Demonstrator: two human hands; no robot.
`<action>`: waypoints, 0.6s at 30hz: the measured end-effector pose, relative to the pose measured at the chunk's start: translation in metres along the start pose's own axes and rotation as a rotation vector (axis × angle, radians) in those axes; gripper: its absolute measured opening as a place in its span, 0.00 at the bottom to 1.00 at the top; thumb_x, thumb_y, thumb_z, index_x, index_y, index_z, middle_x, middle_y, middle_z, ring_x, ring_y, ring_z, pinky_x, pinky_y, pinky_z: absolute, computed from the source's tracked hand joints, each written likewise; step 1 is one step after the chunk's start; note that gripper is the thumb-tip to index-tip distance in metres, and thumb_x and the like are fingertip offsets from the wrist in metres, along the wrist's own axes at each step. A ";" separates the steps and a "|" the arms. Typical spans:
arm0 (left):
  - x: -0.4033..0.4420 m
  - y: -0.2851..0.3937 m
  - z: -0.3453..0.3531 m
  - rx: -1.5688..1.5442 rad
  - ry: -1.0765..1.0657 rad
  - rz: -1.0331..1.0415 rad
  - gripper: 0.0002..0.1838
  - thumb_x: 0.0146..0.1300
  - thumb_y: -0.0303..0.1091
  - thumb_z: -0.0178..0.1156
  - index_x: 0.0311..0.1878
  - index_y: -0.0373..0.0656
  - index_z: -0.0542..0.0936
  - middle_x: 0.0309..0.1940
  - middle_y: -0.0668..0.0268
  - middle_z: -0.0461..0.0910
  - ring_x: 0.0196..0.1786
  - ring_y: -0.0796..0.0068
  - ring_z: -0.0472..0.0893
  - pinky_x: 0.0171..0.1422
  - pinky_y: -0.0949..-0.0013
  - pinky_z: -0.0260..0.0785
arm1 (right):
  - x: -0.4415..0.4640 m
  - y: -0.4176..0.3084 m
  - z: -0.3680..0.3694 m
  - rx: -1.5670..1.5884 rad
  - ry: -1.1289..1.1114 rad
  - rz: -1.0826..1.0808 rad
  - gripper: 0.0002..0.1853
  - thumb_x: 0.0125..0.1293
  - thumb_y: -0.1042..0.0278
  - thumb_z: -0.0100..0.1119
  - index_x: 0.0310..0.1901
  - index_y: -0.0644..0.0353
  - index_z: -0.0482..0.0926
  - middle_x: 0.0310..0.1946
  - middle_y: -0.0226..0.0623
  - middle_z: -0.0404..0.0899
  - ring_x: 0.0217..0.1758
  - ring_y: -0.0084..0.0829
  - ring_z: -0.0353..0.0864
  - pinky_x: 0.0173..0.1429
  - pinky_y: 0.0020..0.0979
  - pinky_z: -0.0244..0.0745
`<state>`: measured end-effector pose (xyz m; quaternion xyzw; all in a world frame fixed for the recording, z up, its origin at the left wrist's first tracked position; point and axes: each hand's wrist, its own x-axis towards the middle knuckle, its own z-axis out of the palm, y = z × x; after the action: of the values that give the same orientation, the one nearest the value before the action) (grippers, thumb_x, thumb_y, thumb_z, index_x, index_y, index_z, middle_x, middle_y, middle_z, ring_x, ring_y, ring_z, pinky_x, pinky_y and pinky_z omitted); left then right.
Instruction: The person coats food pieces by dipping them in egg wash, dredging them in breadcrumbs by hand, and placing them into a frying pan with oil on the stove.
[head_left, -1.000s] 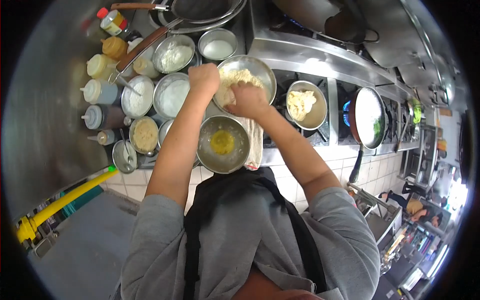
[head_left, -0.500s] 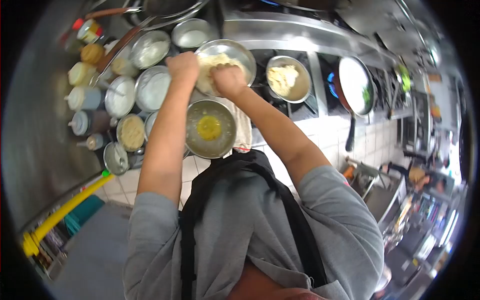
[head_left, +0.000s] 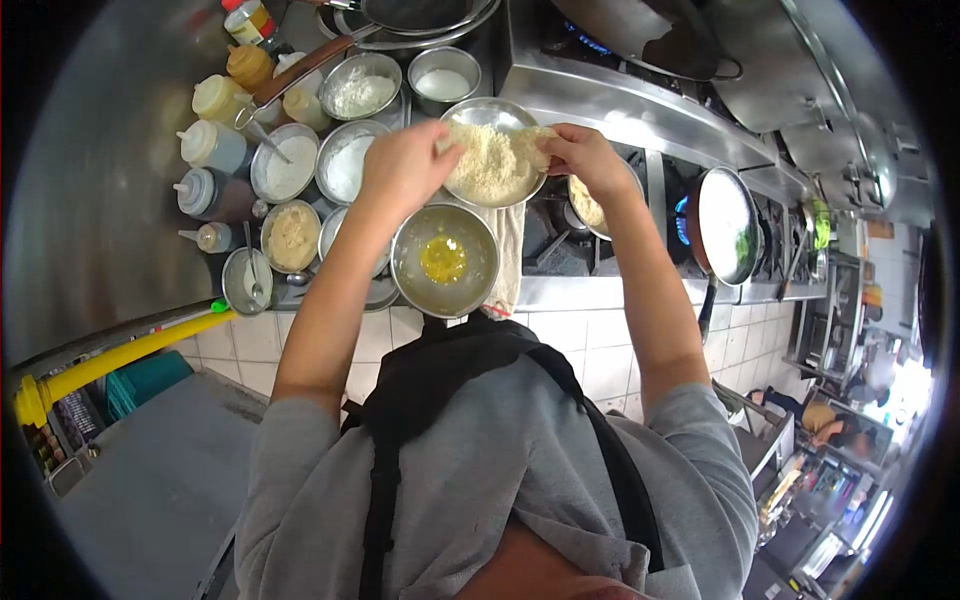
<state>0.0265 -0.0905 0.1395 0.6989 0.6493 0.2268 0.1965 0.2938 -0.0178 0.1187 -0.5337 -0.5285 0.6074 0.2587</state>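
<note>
My left hand (head_left: 402, 168) and my right hand (head_left: 590, 162) are raised over a metal bowl (head_left: 492, 107) of pale breadcrumbs (head_left: 490, 178). Pinched in my right fingers is a floppy crumb-coated piece (head_left: 528, 146). My left fingers are closed at the opposite side of the bowl on a similar crumb-covered edge; whether it is the same piece I cannot tell. Nearer my body sits a steel bowl (head_left: 408, 272) with yellow liquid (head_left: 443, 260), which looks like beaten egg. Partly hidden behind my right hand and forearm, another bowl holds crumb-coated pieces (head_left: 586, 204).
Several bowls of white powder (head_left: 288, 168) and squeeze bottles (head_left: 205, 146) crowd the left side. A pan (head_left: 724, 225) of white liquid sits by a lit burner on the right, its handle toward me. A wok (head_left: 650, 45) stands over blue flame at the back.
My hands have come up out of the crumbs and moved apart, with a crumb-coated piece now lifted. The view has shifted, so the bowls appear further right.
</note>
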 end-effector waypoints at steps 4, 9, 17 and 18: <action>-0.062 0.001 -0.039 -0.231 -0.260 -0.056 0.19 0.60 0.48 0.66 0.47 0.46 0.83 0.30 0.58 0.85 0.32 0.61 0.84 0.38 0.61 0.73 | -0.018 -0.055 -0.039 -0.046 -0.045 -0.005 0.17 0.67 0.63 0.63 0.52 0.65 0.81 0.39 0.32 0.84 0.39 0.21 0.83 0.47 0.23 0.79; -0.118 -0.008 -0.055 -0.339 -0.289 -0.172 0.19 0.60 0.45 0.67 0.49 0.43 0.83 0.31 0.60 0.84 0.30 0.66 0.82 0.36 0.65 0.72 | -0.025 -0.155 -0.097 -0.135 0.073 -0.199 0.14 0.68 0.63 0.63 0.48 0.63 0.83 0.38 0.31 0.84 0.37 0.19 0.82 0.45 0.22 0.80; -0.146 -0.014 -0.050 -0.428 -0.219 -0.420 0.17 0.59 0.37 0.70 0.49 0.40 0.83 0.27 0.62 0.82 0.26 0.74 0.78 0.34 0.69 0.71 | 0.067 -0.228 -0.187 -0.667 0.273 -0.317 0.14 0.68 0.61 0.61 0.46 0.63 0.84 0.31 0.27 0.82 0.35 0.16 0.80 0.42 0.22 0.77; -0.148 -0.015 -0.050 -0.429 -0.197 -0.441 0.17 0.59 0.37 0.70 0.49 0.40 0.83 0.27 0.63 0.82 0.26 0.74 0.77 0.34 0.69 0.70 | 0.080 -0.226 -0.198 -0.669 0.269 -0.317 0.14 0.68 0.61 0.61 0.46 0.63 0.84 0.31 0.27 0.82 0.35 0.16 0.80 0.42 0.22 0.77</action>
<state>-0.0227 -0.2381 0.1631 0.5024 0.7003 0.2418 0.4457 0.3960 0.1944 0.3219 -0.5753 -0.7345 0.2788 0.2278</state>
